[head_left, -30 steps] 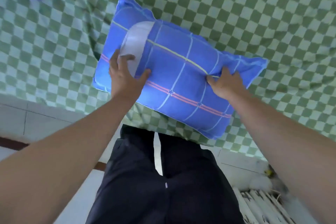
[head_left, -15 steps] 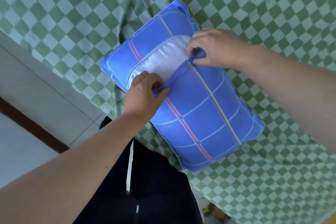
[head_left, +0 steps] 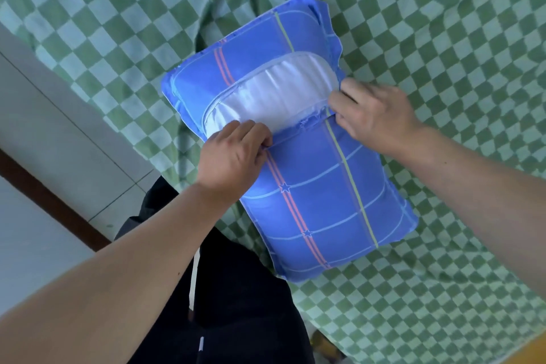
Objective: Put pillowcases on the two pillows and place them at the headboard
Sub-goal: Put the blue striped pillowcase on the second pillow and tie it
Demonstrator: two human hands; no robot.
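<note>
Both hands, left [head_left: 233, 154] and right [head_left: 375, 112], grip the pillowcase [head_left: 319, 186] opening's edge beside the exposed white pillow [head_left: 274, 94].

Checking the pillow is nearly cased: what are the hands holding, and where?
Both the left hand and right hand pinch the blue pillowcase at its opening's edge.

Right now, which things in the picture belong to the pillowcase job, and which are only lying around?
For the job:
- pillowcase, blue, both hands pinching its open edge
- pillow, white, showing through the opening
- left hand
- right hand

Not part of it:
- checked sheet under the pillow
- floor
</note>
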